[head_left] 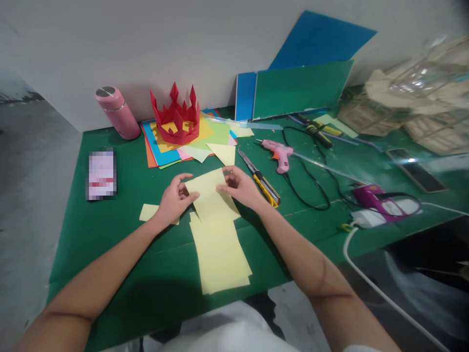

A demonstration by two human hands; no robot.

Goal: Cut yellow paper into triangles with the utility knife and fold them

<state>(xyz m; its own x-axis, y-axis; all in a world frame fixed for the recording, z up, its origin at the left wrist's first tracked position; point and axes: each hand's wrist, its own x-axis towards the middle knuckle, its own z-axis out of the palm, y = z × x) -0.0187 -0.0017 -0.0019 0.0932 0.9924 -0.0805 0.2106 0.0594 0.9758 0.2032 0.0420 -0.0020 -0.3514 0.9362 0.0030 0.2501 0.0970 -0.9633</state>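
My left hand (175, 198) and my right hand (240, 186) both pinch a pale yellow paper sheet (209, 194), one at each side edge, just above the green table mat (110, 234). Beneath it lies a stack of pale yellow sheets (219, 254) reaching toward the table's near edge. A small yellow scrap (148, 211) lies beside my left wrist. A yellow-handled utility knife (262, 182) rests just right of my right hand.
A red paper crown (177, 117) sits on a pile of coloured paper (161, 146) at the back. Around it are a pink bottle (116, 113), a phone (101, 174), a pink glue gun (279, 154), black cable (311, 181), a purple tool (377, 201), and blue and green boards (300, 88).
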